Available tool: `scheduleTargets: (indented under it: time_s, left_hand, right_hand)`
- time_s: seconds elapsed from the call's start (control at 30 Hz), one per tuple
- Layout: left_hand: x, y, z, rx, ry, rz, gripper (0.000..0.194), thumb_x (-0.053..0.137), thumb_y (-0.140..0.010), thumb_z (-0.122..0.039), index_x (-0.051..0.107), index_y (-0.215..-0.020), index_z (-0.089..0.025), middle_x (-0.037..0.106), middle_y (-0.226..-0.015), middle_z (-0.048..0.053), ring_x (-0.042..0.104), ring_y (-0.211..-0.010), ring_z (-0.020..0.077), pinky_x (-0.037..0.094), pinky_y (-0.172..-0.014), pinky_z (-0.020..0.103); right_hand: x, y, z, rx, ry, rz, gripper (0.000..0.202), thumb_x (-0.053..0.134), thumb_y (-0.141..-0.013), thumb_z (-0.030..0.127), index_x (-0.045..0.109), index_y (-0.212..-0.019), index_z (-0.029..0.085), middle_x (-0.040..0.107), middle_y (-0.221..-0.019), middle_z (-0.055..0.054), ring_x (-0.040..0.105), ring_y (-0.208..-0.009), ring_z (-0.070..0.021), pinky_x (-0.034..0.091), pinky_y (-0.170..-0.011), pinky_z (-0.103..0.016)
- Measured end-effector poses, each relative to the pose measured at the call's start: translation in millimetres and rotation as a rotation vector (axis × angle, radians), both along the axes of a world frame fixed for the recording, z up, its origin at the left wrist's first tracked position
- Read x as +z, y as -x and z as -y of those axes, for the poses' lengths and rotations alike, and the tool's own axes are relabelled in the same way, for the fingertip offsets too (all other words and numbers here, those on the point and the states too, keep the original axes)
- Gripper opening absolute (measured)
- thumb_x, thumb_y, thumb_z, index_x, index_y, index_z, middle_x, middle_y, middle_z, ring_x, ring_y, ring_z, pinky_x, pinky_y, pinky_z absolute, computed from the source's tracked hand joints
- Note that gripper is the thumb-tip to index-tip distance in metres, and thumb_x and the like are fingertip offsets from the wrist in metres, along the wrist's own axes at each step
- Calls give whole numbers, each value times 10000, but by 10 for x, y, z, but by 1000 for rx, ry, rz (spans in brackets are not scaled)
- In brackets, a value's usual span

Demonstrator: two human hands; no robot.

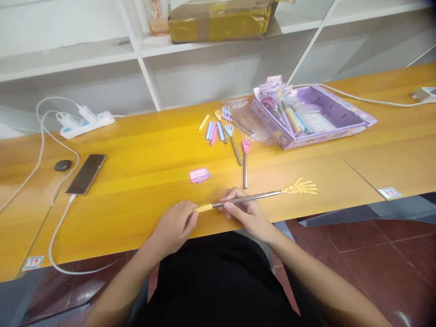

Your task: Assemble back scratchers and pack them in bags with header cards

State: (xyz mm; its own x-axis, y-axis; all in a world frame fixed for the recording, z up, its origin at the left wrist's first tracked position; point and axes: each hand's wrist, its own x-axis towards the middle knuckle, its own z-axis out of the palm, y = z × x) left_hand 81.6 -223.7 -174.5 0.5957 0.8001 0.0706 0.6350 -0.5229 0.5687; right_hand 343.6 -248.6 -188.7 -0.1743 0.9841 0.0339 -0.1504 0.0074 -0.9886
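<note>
Across both hands, above the table's front edge, lies a back scratcher [262, 196] with a metal rod, a yellow claw-shaped head and a yellow handle sleeve. My left hand [177, 223] is closed round the yellow sleeve, whose end it hides. Fingers of my right hand [245, 210] pinch the metal rod just beyond the sleeve. Farther back are a pink-headed scratcher [245, 163], a blue-headed one [234, 144] and several others close together. Beside them lie loose coloured sleeves [214, 135] and a yellow sleeve [204, 122]. Small pink cards [199, 175] rest in front of my hands.
A purple box [340, 129] with bagged scratchers stands at the back right, clear plastic bags [262, 132] beside it. On the left are a phone [86, 173] on a cable, a black mouse [63, 165] and a power strip [87, 125]. Shelves with a taped carton [221, 22] rise behind.
</note>
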Motion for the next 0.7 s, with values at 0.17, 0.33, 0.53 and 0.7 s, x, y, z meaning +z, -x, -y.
scheduleTargets:
  time_s: [0.17, 0.33, 0.53, 0.7]
  left_hand:
    - [-24, 10, 19, -45, -71, 29, 254, 434, -1116, -321, 679, -1119, -253, 745, -927, 63, 686, -821, 214, 533, -772, 372]
    - [-88, 37, 49, -49, -171, 59, 224, 457, -1096, -296, 677, -1107, -255, 720, -827, 34, 675, -722, 192, 515, -703, 344]
    - [-107, 38, 58, 7, -218, 57, 205, 487, -1070, -304, 690, -1070, -276, 696, -745, 9, 644, -631, 175, 518, -646, 332]
    - [-87, 32, 62, 23, -282, 80, 170, 524, -1054, -277, 692, -1028, -273, 688, -721, -4, 634, -604, 157, 516, -620, 310]
  right_hand:
    - [4, -37, -23, 74, 17, -4, 300, 790, -979, 521, 743, -1038, 230, 732, -919, -47, 669, -755, -166, 569, -683, -307]
    - [20, -5, -27, 64, 23, -47, 283, 831, -948, 492, 776, -1016, 223, 717, -892, -43, 665, -733, -156, 566, -640, -288]
    - [43, 71, -17, 35, 21, -64, 280, 845, -932, 495, 801, -1019, 233, 697, -886, -36, 633, -704, -145, 559, -603, -278]
    - [44, 98, -9, 32, 12, -82, 245, 859, -926, 457, 815, -1017, 234, 684, -896, -29, 603, -664, -120, 549, -591, -263]
